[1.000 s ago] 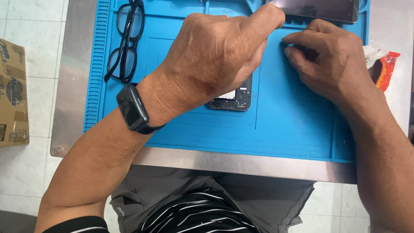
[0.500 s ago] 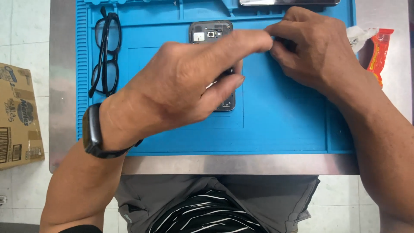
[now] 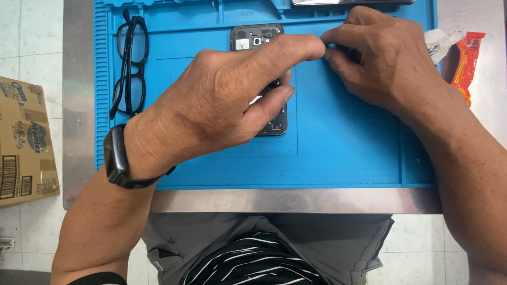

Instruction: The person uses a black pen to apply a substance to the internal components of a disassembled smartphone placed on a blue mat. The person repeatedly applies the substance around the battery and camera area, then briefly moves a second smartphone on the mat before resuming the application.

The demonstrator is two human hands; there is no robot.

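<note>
Two hands busy | left hand (image 3: pixel 222 100) fingers pressed on opened phone (image 3: pixel 257 39) | right hand (image 3: pixel 385 58) pinching something unseen | next needs steady grip

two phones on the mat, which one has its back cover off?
The opened phone under the left hand, internals exposed; the other phone lies at the mat's top edge.

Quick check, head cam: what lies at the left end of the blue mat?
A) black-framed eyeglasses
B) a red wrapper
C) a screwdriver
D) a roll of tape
A: the black-framed eyeglasses lie folded on the blue mat, left of the left hand; the red wrapper lies off the mat's right edge.
</note>
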